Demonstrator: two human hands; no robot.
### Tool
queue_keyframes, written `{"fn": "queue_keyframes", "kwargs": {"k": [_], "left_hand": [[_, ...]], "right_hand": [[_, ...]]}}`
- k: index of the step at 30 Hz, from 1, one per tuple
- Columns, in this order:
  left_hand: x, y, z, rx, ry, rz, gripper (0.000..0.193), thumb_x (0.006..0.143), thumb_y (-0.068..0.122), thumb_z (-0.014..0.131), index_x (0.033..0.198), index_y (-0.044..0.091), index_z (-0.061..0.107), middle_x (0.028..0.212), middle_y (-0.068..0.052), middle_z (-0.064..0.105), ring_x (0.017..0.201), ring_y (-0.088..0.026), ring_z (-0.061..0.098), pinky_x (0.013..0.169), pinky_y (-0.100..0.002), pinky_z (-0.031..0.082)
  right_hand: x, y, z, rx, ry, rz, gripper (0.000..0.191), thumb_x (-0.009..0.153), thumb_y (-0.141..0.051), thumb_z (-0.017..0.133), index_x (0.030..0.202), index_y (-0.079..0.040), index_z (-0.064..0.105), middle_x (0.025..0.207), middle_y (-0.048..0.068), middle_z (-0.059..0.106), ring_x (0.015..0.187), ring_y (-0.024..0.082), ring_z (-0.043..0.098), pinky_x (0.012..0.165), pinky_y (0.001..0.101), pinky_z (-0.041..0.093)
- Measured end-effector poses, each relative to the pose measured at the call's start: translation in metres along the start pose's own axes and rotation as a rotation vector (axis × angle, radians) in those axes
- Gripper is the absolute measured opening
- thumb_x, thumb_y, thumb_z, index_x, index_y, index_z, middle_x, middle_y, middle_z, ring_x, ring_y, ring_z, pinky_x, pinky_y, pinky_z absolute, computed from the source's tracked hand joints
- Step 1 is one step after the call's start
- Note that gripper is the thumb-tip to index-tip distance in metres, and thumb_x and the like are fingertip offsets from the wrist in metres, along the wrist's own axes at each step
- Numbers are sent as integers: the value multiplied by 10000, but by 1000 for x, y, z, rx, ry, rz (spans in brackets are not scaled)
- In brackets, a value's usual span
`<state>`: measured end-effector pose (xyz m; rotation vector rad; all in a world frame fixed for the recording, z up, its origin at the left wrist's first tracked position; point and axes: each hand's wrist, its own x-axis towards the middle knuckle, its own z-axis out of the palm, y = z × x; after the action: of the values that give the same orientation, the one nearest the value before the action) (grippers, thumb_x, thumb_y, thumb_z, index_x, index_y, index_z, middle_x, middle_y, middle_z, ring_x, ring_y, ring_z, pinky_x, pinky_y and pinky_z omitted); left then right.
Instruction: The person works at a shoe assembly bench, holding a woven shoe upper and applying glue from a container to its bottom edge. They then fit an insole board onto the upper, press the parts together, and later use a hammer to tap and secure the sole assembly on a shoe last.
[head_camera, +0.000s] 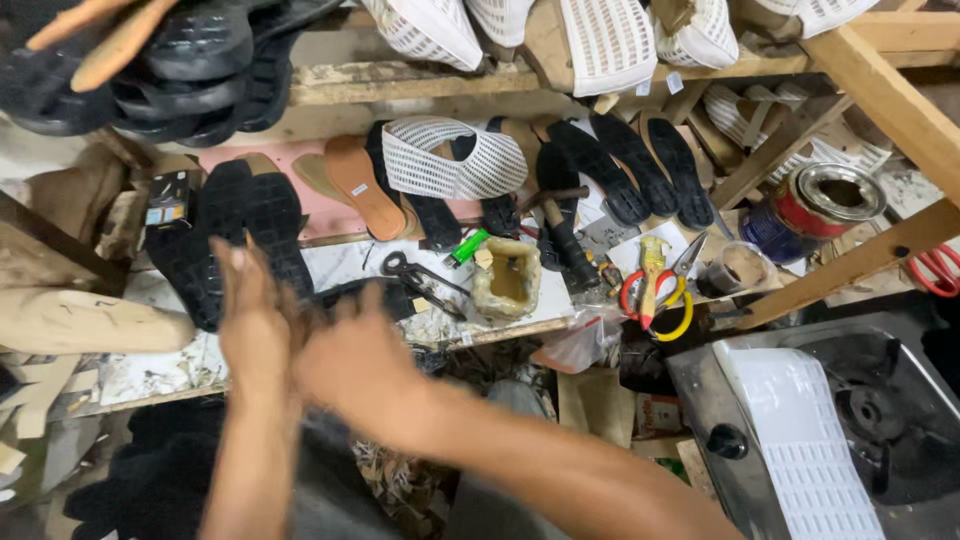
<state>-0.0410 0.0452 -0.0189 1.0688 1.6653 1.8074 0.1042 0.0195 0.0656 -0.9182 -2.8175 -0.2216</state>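
Both our hands meet low and left of centre, blurred: our left hand (250, 320) stands upright with fingers straight and close together, and our right hand (355, 365) is curled against its palm side, touching it. We cannot tell whether anything is pinched between them. Just beyond the fingertips lie black shoe soles (240, 225) on the workbench (160, 370), with a small dark box bearing a pale label (168, 200) at their far left. Further right we see tan insoles (360, 185), a white mesh shoe upper (450, 160), a green lighter (466, 247), black pliers (420, 275) and a crusted glue pot (508, 280). Scissors with red and yellow handles (655, 290) lie right of that, a red and blue tin can (815, 205) farther right. A white perforated sheet (800, 440) rests near right on a metal machine (900, 400).
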Motion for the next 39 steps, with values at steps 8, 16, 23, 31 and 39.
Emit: {"fn": "queue_keyframes", "kwargs": {"k": [8, 16, 23, 31, 39], "left_hand": [[-9, 6, 20, -557, 157, -691, 626, 1098, 473, 509, 1516, 8, 482, 1067, -52, 556, 859, -142, 546, 820, -321, 499], [-21, 18, 26, -380, 5, -82, 675, 1119, 489, 432, 1612, 48, 300, 1450, 63, 393, 1230, -64, 340, 1020, -291, 329], [-30, 39, 31, -375, 84, -618, 764, 988, 598, 371, 1602, 143, 332, 1345, -128, 560, 1249, -255, 564, 1065, -420, 422], [-27, 81, 24, -511, -32, -349, 786, 1017, 596, 292, 1613, 104, 147, 1628, -147, 241, 1479, -313, 282, 1185, -474, 262], [-24, 50, 21, -302, -5, -25, 756, 1066, 575, 239, 1651, 107, 142, 1730, -119, 239, 1573, -227, 265, 1242, -345, 207]], "right_hand": [[3, -8, 59, 27, -71, 51, 545, 847, -308, 585, 1266, 39, 623, 1300, 225, 606, 1057, 500, 627, 876, 781, 410], [0, -9, 70, -59, -92, 11, 809, 805, -377, 650, 1500, -42, 405, 1607, 226, 276, 1308, 598, 411, 886, 867, 345], [11, 6, 36, -48, -459, 110, 528, 998, -220, 511, 1507, -88, 463, 1600, 243, 354, 1373, 614, 375, 984, 868, 259], [8, -1, 6, -173, -185, 149, 656, 879, -338, 567, 1450, -33, 464, 1509, 183, 485, 1324, 538, 485, 935, 840, 293], [-23, 9, 33, 1522, -53, 221, 821, 1037, -609, 289, 1648, -66, 210, 1718, 131, 257, 1599, 283, 203, 1241, 384, 167]]}}
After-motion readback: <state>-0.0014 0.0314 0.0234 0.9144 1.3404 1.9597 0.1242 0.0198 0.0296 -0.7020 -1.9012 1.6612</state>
